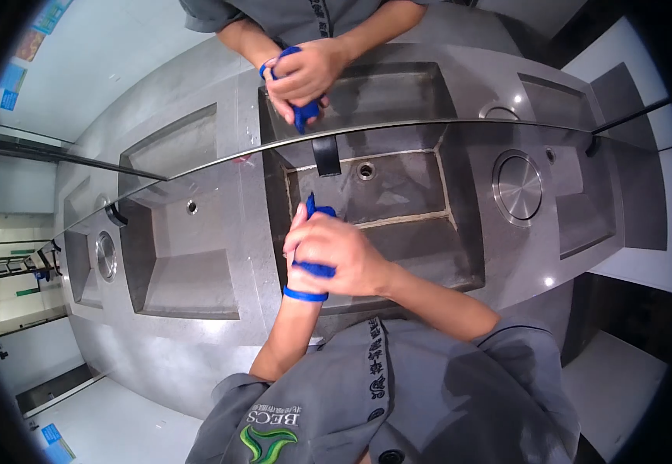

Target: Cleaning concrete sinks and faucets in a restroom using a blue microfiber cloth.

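A crumpled blue cloth (314, 269) is squeezed between my two hands over the near left part of a grey stone sink basin (405, 194). My right hand (350, 252) wraps over the cloth from above and looks slightly blurred. Under it, my left hand (304, 282) grips the same cloth and is mostly covered; a blue band (305, 294) circles that wrist. One end of the cloth pokes out beyond my fingers towards the black faucet (327, 156). A round metal drain (365, 170) sits in the basin floor beside the faucet.
A wall mirror (382, 93) rises behind the counter and reflects my hands and the cloth. Another basin (188, 255) lies to the left, and part of one (588, 214) to the right. Round metal lids (517, 188) are set in the grey countertop (249, 290).
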